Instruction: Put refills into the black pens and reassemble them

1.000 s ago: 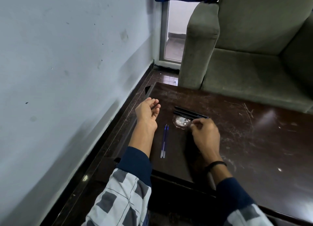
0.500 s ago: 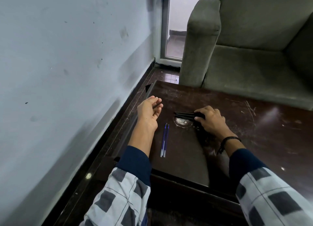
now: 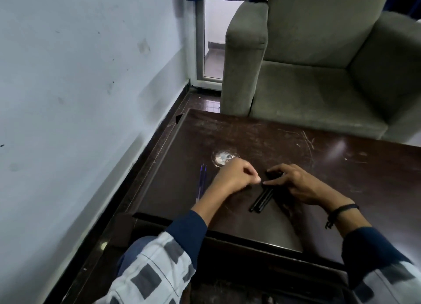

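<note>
Black pens [image 3: 262, 199] lie in a bunch on the dark wooden table [image 3: 296, 158], pointing toward me. My right hand [image 3: 293, 184] holds one black pen crosswise above the bunch, fingers curled round it. My left hand [image 3: 234, 177] pinches that pen's left end between thumb and fingertips. Two blue refills [image 3: 201, 183] lie side by side on the table, left of my left hand.
A round pale mark [image 3: 222, 157] sits on the tabletop beyond my left hand. A grey armchair [image 3: 319, 60] stands against the table's far edge. The wall [image 3: 79, 87] runs along the left, with a strip of dark floor between it and the table.
The black pens have come nearer to me and turned lengthwise. My left hand left its spot by the refills and now pinches the pen my right hand holds. The camera tilted down.
</note>
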Demonstrator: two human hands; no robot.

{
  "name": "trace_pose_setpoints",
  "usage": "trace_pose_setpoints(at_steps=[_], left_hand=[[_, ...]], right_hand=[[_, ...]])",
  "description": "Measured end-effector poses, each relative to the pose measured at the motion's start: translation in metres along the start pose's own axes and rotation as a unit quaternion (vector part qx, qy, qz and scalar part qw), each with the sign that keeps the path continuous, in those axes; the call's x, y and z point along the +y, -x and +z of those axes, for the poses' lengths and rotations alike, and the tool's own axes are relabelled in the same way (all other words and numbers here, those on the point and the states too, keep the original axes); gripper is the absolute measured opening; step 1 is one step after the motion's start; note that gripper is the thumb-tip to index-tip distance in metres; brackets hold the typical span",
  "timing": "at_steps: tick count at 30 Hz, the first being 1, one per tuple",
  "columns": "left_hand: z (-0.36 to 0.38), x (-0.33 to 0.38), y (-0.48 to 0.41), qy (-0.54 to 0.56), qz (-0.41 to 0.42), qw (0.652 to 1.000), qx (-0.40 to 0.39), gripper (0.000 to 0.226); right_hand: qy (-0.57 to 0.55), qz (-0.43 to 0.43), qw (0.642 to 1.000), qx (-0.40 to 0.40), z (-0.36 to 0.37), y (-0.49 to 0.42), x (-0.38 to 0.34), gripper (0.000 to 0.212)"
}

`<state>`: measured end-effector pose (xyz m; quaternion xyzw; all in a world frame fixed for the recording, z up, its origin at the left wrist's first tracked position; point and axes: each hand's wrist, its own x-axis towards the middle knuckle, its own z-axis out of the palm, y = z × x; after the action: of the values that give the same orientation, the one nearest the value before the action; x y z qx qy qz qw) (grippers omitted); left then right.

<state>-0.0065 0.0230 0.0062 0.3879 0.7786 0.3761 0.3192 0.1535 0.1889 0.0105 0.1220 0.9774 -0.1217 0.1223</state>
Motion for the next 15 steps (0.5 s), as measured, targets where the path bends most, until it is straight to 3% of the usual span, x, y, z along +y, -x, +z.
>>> trace_pose_setpoints(at_steps=[2,4,6,8,11,15], left_hand=[[0.021,0.004,0.004,-0.087,0.011,0.996,-0.023,0.022],[0.031,0.004,0.005,-0.097,0.011,0.995,-0.028,0.026],[0.033,0.004,0.007,-0.089,0.013,0.995,-0.032,0.028],[0.033,0.004,0.007,-0.089,0.017,0.995,-0.032,0.028],[0.039,0.006,0.011,-0.095,0.019,0.995,-0.025,0.028],[0.048,0.006,0.013,-0.095,0.038,0.994,-0.027,0.031]], right_hand=[[-0.027,-0.002,0.999,0.026,0.003,0.004,-0.002,0.063],[-0.105,0.011,0.987,0.121,0.008,0.007,-0.005,0.062],[-0.164,0.078,0.956,0.228,0.013,0.008,-0.007,0.054],[-0.203,0.169,0.924,0.278,0.015,0.008,-0.007,0.039],[-0.263,0.239,0.894,0.273,0.019,0.007,-0.009,0.024],[-0.267,0.272,0.895,0.231,0.026,0.004,-0.013,0.015]])
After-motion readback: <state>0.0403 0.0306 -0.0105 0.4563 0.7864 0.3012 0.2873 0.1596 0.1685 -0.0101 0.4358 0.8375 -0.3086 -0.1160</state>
